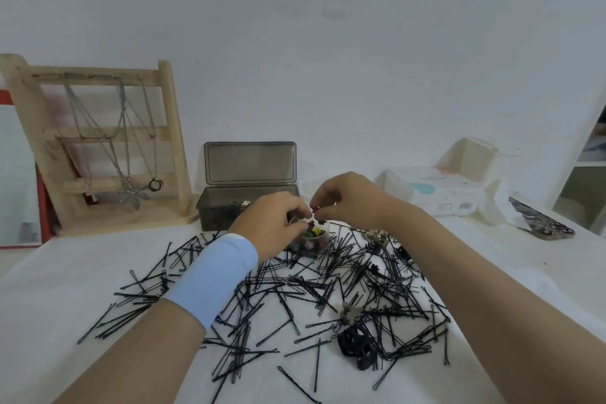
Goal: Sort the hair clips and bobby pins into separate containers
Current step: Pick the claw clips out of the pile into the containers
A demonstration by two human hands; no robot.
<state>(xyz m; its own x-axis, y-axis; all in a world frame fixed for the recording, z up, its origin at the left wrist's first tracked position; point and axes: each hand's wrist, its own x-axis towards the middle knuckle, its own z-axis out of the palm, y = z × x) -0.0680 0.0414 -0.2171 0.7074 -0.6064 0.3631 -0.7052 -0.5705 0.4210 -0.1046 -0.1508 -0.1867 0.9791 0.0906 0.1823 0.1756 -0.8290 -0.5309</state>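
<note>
Wooden stand [170, 128]: it stands at the far left of the worktop [65, 272], and several metal necklaces [126, 154] hang on its bars.
Grey box [216, 210]: smoky, see-through plastic, just right of the stand. Its lid [251, 162] stands upright and open. Some dark pieces lie inside, but they are too small to tell what they are.
Left hand [272, 223]: a light blue wristband [213, 275] sits on the forearm. The grip is curled over the left rim of the small clear tub [314, 246] and seems to hold it.
Small clear tub: round and low, it stands on the worktop in front of the grey box, between the two hands. It holds tiny claw clips [316, 232] in yellow, green, pink and dark colours.
Right hand [347, 200]: it is above the tub, and the grip pinches one tiny dark clip [315, 208] between thumb and fingertip.
Bobby pins [295, 285]: black, thin and long, with a closed round end. Very many lie crossed over each other on the white worktop, from under the left forearm to the right forearm.
Bigger clips: a beige clip [349, 313] and black claw clips [355, 344] lie among the pins near the right forearm.
Pack of wipes [439, 190]: white, behind the right hand.
Patterned phone case [541, 220]: it lies at the far right.
</note>
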